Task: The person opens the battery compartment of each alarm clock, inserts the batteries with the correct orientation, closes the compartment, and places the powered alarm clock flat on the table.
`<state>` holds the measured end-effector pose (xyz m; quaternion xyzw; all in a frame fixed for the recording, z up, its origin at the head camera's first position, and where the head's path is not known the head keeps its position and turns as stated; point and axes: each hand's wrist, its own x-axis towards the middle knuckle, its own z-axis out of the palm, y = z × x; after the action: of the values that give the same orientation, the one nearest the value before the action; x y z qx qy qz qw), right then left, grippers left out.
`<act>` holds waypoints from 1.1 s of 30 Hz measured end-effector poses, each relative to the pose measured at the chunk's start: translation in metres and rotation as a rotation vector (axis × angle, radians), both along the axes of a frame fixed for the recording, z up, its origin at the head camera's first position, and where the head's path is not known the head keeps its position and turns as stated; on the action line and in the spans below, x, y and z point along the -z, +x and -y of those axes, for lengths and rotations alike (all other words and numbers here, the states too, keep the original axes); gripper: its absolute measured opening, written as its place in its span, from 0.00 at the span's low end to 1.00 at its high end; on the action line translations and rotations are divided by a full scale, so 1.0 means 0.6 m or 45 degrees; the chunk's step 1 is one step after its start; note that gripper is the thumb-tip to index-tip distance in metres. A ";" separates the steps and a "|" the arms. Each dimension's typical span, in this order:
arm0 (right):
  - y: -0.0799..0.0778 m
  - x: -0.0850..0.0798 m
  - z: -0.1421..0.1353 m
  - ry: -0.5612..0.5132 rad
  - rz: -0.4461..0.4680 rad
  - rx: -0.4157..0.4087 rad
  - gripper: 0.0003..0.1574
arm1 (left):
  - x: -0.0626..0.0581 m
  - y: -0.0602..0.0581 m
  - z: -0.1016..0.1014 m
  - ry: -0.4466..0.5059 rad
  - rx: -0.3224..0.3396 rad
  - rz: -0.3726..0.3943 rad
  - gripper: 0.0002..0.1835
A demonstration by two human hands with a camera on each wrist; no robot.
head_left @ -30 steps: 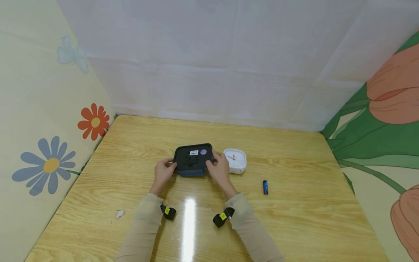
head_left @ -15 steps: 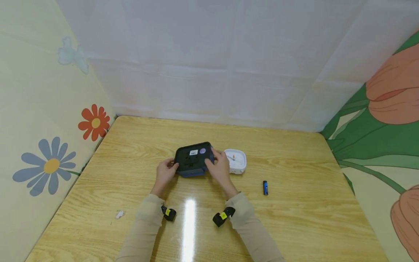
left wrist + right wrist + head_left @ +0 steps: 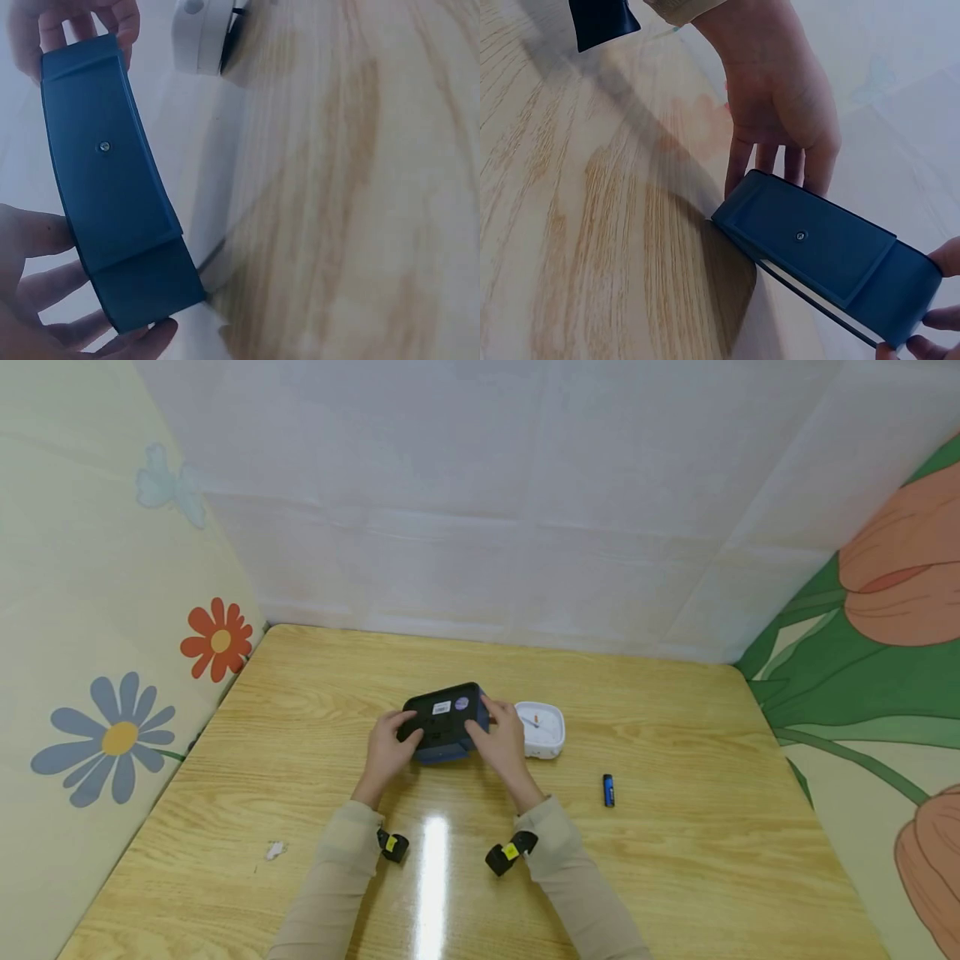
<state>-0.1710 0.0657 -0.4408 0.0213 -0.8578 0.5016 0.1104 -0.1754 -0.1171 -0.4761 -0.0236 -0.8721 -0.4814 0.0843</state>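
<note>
A dark blue, box-shaped device (image 3: pixel 448 727) with a black back is tilted up between both hands, left of the white clock. Its back carries a white label and a round purple sticker. My left hand (image 3: pixel 387 747) grips its left end, thumb and fingers on the black back and edge. At the right end, my right hand (image 3: pixel 501 745) holds it with the thumb on the back and the fingers round the side. The left wrist view shows the blue side (image 3: pixel 112 180) with a small screw in it. The device's front is mostly hidden.
A white analog clock (image 3: pixel 543 727) lies face up just beyond the right hand. A blue battery (image 3: pixel 608 790) rests farther right on the wooden table (image 3: pixel 697 860). Near the left forearm lies a small white scrap (image 3: pixel 275 850). Cloth walls border the table.
The device has turned, its right end swinging away and more of its right side showing. My left hand has shifted right and farther onto the back. Clock and battery stay put.
</note>
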 end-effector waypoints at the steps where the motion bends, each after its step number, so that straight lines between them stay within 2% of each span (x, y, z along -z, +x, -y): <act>1: -0.001 0.000 0.000 0.001 0.002 0.000 0.31 | -0.001 0.000 -0.001 -0.006 0.012 0.011 0.18; 6: -0.002 -0.006 0.003 0.022 0.002 -0.001 0.31 | -0.011 0.000 -0.004 -0.025 0.062 0.072 0.19; 9: -0.001 -0.011 0.005 0.026 -0.002 -0.019 0.30 | -0.016 -0.001 -0.006 -0.028 0.052 0.109 0.19; 14: 0.001 -0.018 0.009 0.025 -0.053 -0.061 0.30 | -0.017 -0.005 -0.011 -0.019 -0.011 0.149 0.20; 22: 0.002 -0.020 0.017 0.051 -0.083 -0.076 0.30 | -0.013 -0.015 -0.016 -0.035 -0.201 0.126 0.18; 27: 0.001 -0.019 0.018 0.019 -0.094 -0.083 0.29 | -0.013 -0.019 -0.016 -0.038 -0.225 0.160 0.18; 33: 0.001 -0.021 0.019 -0.018 -0.108 -0.112 0.27 | -0.012 -0.021 -0.016 -0.010 -0.236 0.128 0.17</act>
<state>-0.1706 0.0543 -0.4285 0.0796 -0.8470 0.5107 0.1247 -0.1882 -0.1077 -0.4686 0.0811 -0.8755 -0.4688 0.0843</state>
